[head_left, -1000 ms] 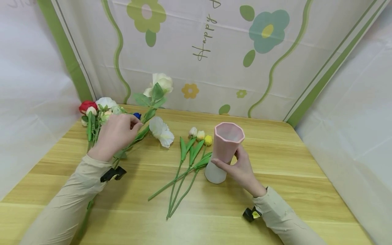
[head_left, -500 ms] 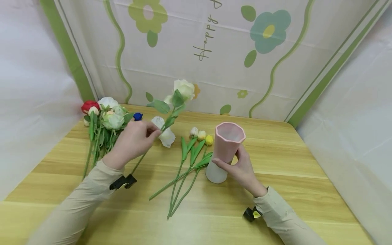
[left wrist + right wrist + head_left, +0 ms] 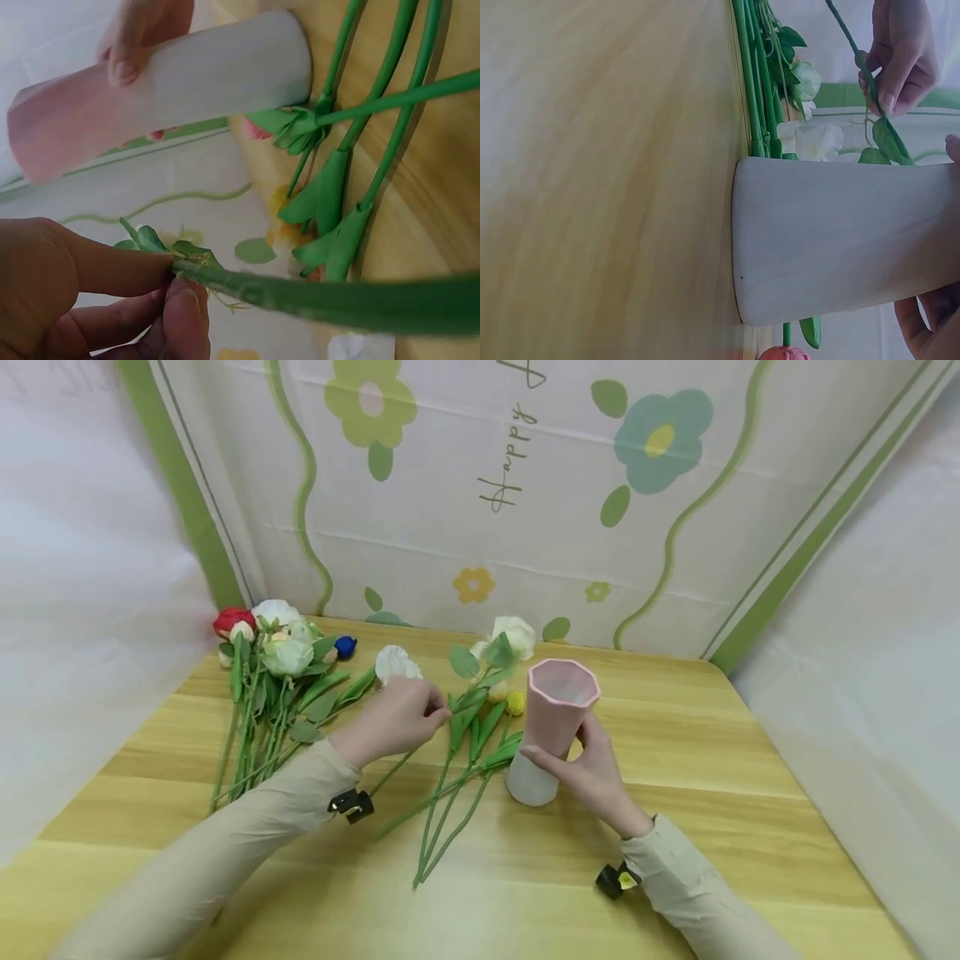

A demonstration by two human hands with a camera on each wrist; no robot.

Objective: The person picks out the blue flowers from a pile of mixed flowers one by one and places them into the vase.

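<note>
My left hand (image 3: 401, 718) pinches the green stem (image 3: 322, 296) of a white rose (image 3: 514, 637) between thumb and fingers. The bloom leans toward the right, just left of the vase's rim, above several tulips (image 3: 487, 727) lying on the table. A vase (image 3: 558, 710), pink at the top and white toward the base, stands upright on the table. My right hand (image 3: 592, 777) grips its right side, thumb across the front. In the right wrist view the vase's pale lower wall (image 3: 840, 232) hides part of the flowers behind it.
A heap of artificial flowers (image 3: 285, 685) lies on the wooden table (image 3: 637, 893) at the left, with red, white and pale green blooms. A blue bud (image 3: 345, 647) and a white bloom (image 3: 396, 665) are near it. A printed cloth (image 3: 420, 527) hangs behind the table.
My left hand has drawn the white rose out of the heap and carried it right, toward the vase, with its bloom lower now. My right hand and the vase have stayed put.
</note>
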